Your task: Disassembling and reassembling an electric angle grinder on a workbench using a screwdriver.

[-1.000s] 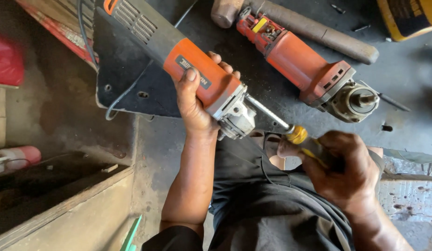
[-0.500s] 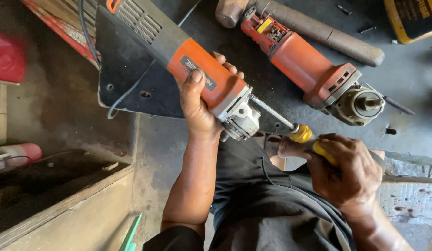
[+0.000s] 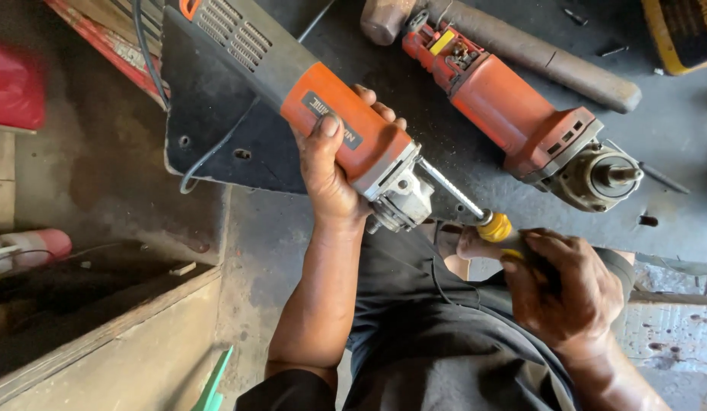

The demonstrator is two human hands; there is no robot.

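Observation:
My left hand (image 3: 331, 171) grips the orange body of an angle grinder (image 3: 292, 84) just behind its bare metal gear head (image 3: 403, 199). A screwdriver (image 3: 464, 199) with a yellow and black handle is in my right hand (image 3: 563, 285), and its metal shaft reaches up and left to the side of the gear head. The grinder's grey rear casing points to the upper left. My dark trousers lie under both hands.
A second orange angle grinder (image 3: 521, 122) lies at the upper right with its spindle up. A wooden handle (image 3: 521, 53) rests behind it. A black plate (image 3: 209, 122) and a cable (image 3: 152, 84) lie at upper left, a wooden box edge (image 3: 102, 335) at lower left.
The view has shifted slightly, so both grinders sit a little lower. The screwdriver tip stays at the gear head; my right hand has edged lower on the handle.

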